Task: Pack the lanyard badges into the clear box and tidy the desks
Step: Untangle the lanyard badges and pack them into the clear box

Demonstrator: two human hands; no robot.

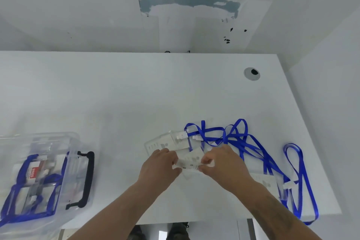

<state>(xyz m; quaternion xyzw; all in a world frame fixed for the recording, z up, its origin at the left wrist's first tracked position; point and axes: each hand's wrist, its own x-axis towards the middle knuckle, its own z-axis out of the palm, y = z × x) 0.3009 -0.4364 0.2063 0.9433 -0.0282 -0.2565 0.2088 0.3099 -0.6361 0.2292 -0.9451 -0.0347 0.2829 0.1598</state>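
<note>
Pinching badge (190,160) between both hands' grip

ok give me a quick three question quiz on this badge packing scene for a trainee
1. True or false: the clear box sits to the person's left on the desk.
2. What do the left hand and right hand grip together?
A. a badge holder
B. the box handle
C. a pen
3. Fill in: the lanyard straps are coloured ____.

Key: 1 true; 2 A; 3 blue.
</note>
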